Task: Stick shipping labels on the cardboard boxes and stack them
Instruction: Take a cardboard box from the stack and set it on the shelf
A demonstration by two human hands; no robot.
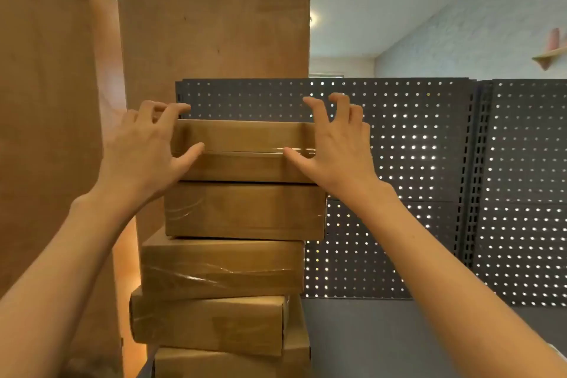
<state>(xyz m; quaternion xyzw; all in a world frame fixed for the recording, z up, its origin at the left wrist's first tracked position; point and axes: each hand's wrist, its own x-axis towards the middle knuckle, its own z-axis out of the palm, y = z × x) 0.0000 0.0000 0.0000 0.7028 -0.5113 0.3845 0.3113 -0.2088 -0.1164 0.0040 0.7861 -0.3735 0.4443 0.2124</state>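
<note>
Both hands' loose grip flanking top box (242, 150), left hand (144, 147), right hand (337, 144)

The cardboard boxes (244, 210) are tan-brown with glossy clear tape streaks. The pegboard (414, 163) is dark grey, dotted with a regular grid of bright holes. The wooden panels (211, 40) are reddish-brown; the wall (460, 37) is pale blue.
</note>
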